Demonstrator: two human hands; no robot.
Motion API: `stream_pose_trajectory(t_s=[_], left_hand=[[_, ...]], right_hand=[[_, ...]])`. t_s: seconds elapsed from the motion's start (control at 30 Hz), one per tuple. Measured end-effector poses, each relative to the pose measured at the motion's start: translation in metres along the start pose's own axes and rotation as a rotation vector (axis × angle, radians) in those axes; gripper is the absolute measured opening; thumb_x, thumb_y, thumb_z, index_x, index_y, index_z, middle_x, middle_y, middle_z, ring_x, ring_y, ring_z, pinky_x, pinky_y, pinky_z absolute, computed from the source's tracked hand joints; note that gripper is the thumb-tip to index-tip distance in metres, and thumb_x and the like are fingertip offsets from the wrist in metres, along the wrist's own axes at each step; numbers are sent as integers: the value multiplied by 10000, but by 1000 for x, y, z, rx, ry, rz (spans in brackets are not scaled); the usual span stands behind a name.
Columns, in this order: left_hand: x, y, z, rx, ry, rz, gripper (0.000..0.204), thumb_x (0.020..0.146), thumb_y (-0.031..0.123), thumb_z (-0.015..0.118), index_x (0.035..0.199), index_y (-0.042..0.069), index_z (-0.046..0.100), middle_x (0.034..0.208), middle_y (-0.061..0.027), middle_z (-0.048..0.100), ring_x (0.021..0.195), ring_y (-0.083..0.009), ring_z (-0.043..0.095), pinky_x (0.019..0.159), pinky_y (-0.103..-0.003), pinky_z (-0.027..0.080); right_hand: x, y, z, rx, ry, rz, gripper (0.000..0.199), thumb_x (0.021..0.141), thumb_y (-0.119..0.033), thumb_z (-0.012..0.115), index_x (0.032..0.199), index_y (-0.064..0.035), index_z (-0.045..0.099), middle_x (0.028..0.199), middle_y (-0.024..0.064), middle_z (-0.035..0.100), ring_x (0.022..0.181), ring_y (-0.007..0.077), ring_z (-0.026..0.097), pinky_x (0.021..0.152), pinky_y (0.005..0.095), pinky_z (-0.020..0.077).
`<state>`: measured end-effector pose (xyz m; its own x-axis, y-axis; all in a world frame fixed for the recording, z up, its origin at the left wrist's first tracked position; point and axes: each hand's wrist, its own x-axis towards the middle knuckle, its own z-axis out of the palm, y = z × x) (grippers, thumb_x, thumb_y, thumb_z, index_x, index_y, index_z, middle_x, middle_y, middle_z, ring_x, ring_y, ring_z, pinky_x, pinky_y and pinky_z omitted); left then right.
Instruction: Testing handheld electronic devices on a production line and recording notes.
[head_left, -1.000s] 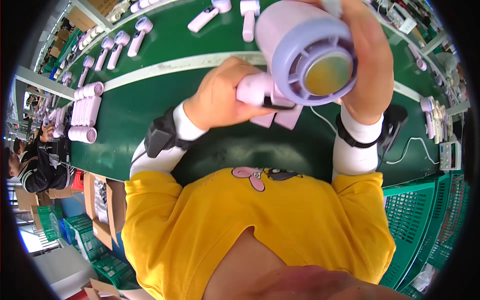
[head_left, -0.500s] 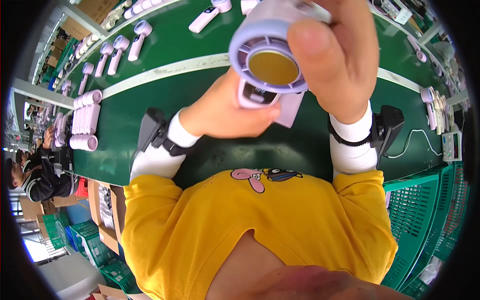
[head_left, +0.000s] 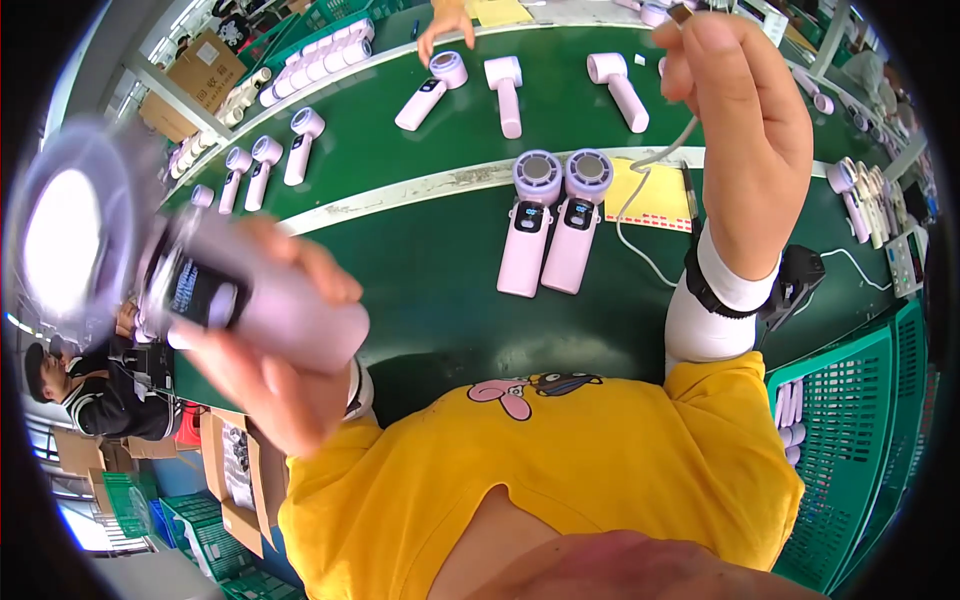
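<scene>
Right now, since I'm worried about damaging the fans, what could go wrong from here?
The pink fan in the left grip looks blurred, as if moving fast, so it might slip or knock into something. The pale cable, held in the right grip, loops across the yellow paper close to two fans on the green table; a tug could shift the paper or nudge those fans.

Left grip (head_left: 282,405) and right grip (head_left: 757,140) are held well apart.
The left is blurred, its fingers (head_left: 335,278) curled; the right is raised higher, fingertips (head_left: 712,38) pinched, with the right forearm (head_left: 708,335) extended forward.
</scene>
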<state>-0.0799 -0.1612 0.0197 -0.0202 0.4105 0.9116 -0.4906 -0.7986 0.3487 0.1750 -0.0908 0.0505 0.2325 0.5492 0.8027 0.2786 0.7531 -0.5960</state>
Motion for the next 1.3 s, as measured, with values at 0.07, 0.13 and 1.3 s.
stream_pose_trajectory(t_s=[0.07,0.13,1.3], left_hand=[[1,-2,6,-24,16,-25,383,733,204,657,1030,105,435,912,-3,537,776,-185,533,671,-334,445],[7,-2,7,-39,19,-38,376,733,191,661,1025,117,436,940,5,547,795,-194,538,696,-344,442],[16,-68,-12,-215,-341,-629,507,770,-17,218,1274,-55,179,882,-203,536,573,-183,548,522,-267,466]], right_hand=[[0,-1,0,37,46,-6,217,875,-189,501,902,8,587,738,20,566,659,63,468,580,190,344],[5,-3,0,59,99,-15,217,875,-189,501,904,8,585,737,20,566,658,63,468,582,189,347],[-4,-13,30,115,-855,90,221,824,-155,563,646,-33,517,539,58,477,453,183,440,427,275,328]])
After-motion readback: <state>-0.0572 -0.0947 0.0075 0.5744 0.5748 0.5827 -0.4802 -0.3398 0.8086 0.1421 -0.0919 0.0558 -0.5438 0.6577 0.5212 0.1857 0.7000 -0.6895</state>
